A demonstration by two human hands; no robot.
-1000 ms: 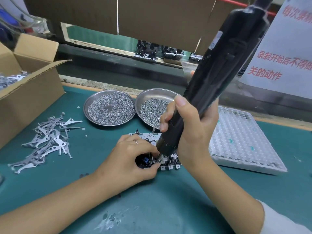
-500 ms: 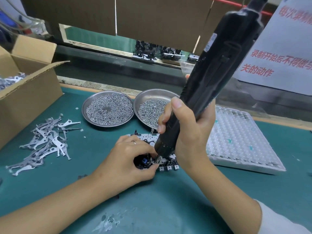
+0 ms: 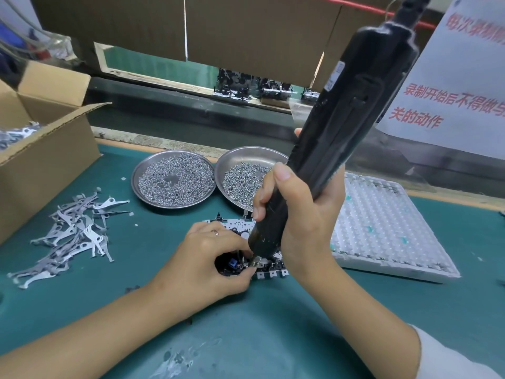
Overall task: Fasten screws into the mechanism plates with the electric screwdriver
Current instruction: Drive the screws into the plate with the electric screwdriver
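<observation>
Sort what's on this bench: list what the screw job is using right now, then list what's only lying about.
In use:
- electric screwdriver, gripped by the right hand
- mechanism plate, steadied by the left hand
- two dishes of screws

Lying about:
- loose metal levers
- cardboard box
- white blister tray
- printed notice

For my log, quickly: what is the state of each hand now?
Left hand: fingers curled on the mechanism plate, holding it on the mat.
Right hand: closed around the electric screwdriver, tip down at the plate.
</observation>
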